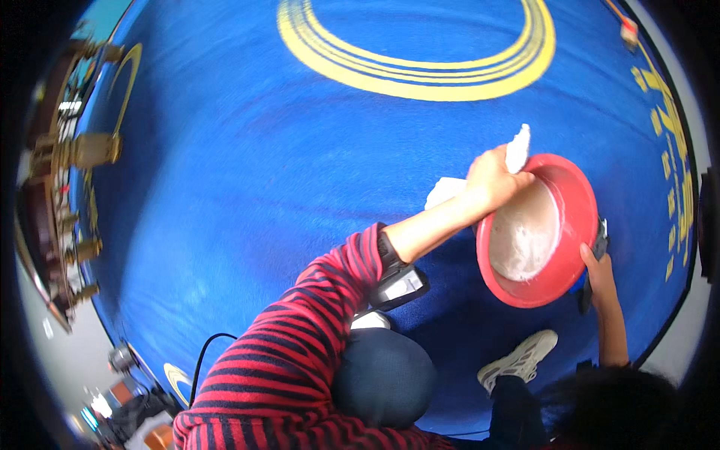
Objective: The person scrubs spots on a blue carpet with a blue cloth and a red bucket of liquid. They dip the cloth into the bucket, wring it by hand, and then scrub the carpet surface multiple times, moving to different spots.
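A red plastic basin [575, 194] with cloudy, foamy liquid [523, 236] in it is tilted in front of me. My left hand [495, 177] is closed at the basin's left rim, with a white cloth [517, 149] bunched in it. Cloth sticks out above the fist and behind the wrist. Whether those fingers also grip the rim is hidden. On the opposite side, my right hand [597, 270] holds the basin, thumb on its outer wall and the other fingers out of sight. A dark device [602, 239] sits beside that hand, partly behind the basin.
Blue carpet [236, 185] with yellow rings [416, 79] and yellow lettering [678, 174] spreads around me. Wooden furniture legs [93, 151] line the left side. A black cable [197, 360] curves near my left arm. My shoe [520, 357] is below the basin.
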A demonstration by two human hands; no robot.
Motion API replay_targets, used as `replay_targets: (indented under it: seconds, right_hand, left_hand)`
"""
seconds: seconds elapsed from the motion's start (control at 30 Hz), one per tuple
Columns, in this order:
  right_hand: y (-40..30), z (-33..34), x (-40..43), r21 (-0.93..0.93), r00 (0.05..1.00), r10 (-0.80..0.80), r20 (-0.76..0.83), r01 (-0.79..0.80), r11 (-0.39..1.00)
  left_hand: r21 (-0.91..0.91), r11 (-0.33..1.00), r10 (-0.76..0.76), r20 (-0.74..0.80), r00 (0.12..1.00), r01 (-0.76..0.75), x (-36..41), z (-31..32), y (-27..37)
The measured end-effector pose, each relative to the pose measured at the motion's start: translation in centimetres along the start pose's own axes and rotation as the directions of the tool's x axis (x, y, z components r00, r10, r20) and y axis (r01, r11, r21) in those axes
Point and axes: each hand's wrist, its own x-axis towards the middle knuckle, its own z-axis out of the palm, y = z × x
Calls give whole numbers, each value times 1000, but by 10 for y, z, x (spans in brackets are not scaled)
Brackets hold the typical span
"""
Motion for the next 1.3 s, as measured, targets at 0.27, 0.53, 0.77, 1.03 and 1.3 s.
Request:
replay_targets:
  seconds: [0.27, 0.53, 0.77, 1.03, 1.3]
  right_hand:
    - [4, -21, 9, -119, 989, -59, 134, 75, 990]
    - [-17, -76, 23, -166, 947, 19, 320, 36, 985]
    - [-30, -81, 36, 275, 863, -207, 461, 83, 958]
    - [42, -104, 101, 830, 870, -367, 329, -81, 552]
    - [41, -66, 117, 864, 756, -455, 471, -290, 412]
  left_hand:
    - [85, 995, -42, -56, 998, 47, -5, 0, 10]
    - [232, 973, 46, -94, 994, -23, -16, -1, -3]
    - [301, 953, -14, -59, 998, 32, -23, -2, 2]
    - [570, 817, -54, -75, 996, 87, -21, -2, 5]
    - [828, 473, -166, -253, 953, 302, -18, 15, 31]
